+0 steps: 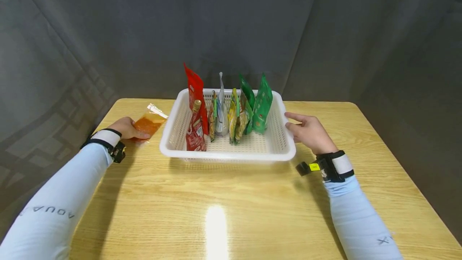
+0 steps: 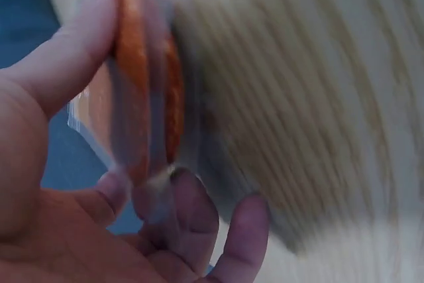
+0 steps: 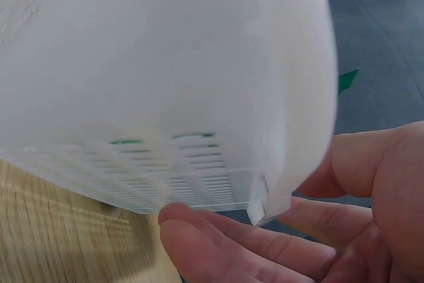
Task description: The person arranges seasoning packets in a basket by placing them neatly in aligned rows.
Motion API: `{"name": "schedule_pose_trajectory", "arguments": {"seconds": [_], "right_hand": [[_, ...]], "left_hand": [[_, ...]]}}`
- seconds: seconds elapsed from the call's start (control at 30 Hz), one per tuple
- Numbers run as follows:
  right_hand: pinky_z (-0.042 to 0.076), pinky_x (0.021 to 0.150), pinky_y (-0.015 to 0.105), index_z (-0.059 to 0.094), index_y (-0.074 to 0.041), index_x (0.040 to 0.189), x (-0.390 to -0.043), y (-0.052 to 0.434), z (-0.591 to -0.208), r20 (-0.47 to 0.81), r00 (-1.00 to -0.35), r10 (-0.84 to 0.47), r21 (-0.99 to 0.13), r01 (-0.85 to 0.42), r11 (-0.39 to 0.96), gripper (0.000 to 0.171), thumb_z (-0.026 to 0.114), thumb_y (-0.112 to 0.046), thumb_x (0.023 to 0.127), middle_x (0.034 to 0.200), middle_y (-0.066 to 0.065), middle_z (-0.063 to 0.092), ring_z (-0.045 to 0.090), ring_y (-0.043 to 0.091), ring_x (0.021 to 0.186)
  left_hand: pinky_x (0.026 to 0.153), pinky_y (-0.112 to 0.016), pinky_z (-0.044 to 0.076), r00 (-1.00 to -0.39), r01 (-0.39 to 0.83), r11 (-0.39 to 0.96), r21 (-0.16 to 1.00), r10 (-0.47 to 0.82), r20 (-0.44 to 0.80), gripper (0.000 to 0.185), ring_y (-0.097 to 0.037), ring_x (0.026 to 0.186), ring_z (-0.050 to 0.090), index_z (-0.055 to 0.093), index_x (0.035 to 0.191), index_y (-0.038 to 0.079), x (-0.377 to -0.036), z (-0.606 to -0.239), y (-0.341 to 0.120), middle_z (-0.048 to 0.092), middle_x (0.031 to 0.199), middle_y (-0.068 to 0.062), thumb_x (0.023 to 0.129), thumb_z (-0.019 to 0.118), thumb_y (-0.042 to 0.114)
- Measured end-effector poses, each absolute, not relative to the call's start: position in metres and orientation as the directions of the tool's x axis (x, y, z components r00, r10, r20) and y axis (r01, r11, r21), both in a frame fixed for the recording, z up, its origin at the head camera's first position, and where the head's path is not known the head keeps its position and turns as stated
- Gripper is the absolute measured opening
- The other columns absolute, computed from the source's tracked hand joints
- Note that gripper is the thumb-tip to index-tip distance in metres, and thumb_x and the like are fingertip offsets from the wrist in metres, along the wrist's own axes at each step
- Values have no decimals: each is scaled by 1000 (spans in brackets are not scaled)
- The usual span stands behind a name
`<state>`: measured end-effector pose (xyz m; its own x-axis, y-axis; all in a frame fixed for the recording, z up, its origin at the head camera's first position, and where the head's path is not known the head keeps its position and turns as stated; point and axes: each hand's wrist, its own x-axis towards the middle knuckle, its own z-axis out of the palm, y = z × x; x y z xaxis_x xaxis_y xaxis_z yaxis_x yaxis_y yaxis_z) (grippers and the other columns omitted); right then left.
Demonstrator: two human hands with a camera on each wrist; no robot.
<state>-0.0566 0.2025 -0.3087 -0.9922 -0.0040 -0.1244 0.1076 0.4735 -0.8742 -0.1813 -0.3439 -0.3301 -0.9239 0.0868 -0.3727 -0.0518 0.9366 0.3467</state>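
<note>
In the head view, my left hand (image 1: pixel 127 128) holds a clear packet (image 1: pixel 148 124) of orange-red filling at the table's left side. The left wrist view shows that packet (image 2: pixel 132 77) pinched between thumb and fingers, its lower end crossing the fingertips. At the right end of a white plastic basket (image 1: pixel 231 156), my right hand (image 1: pixel 312 133) rests its fingertips right at the rim. From the right wrist, the fingers (image 3: pixel 218 243) reach loosely extended along the basket's outer wall (image 3: pixel 165 51); one digit goes partly out of sight behind the rim.
Inside the basket stand a red pouch with a gold cap (image 1: pixel 196 133), a tall red bag (image 1: pixel 195 87), a silvery pouch (image 1: pixel 221 119), yellow packets (image 1: pixel 232 115) and green bags (image 1: pixel 262 105). A wooden table (image 1: pixel 162 212) lies beneath; a dark curtain (image 1: pixel 231 23) hangs behind.
</note>
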Motion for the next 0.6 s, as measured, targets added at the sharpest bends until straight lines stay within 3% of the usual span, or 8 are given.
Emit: {"name": "schedule_pose_trajectory", "arguments": {"seconds": [0.2,0.33,0.5,0.6], "right_hand": [[59,79,43,43,-4,149,-56,202,-307,-128,-992,-12,-874,108,473,52,54,-22,102,125,27,60,69,31,97],[59,79,42,43,-4,149,-56,202,-305,-132,-991,-17,-869,108,483,52,54,-22,102,127,27,59,68,32,98],[59,79,42,45,-3,148,-56,201,-303,-136,-990,-21,-869,109,483,50,54,-21,101,128,27,59,68,33,100],[59,79,42,46,-3,147,-57,201,-303,-139,-990,-24,-873,111,474,50,54,-20,101,129,27,58,67,33,100]], "left_hand": [[59,-32,48,-901,-153,853,499,87,-424,50,-24,72,53,46,99,-9,-178,-318,-353,52,86,-13,87,76,30],[58,-29,52,-925,-237,739,631,28,-380,41,-17,66,54,45,93,-2,-172,-310,-354,53,83,-7,87,78,23],[64,-29,57,-970,-217,613,759,-50,-237,43,-18,79,59,44,98,0,-163,-304,-353,52,106,-17,86,78,24],[71,-29,58,-983,-179,531,828,-54,-178,52,-28,101,60,43,120,-2,-157,-297,-350,46,129,-25,90,75,25]]}}
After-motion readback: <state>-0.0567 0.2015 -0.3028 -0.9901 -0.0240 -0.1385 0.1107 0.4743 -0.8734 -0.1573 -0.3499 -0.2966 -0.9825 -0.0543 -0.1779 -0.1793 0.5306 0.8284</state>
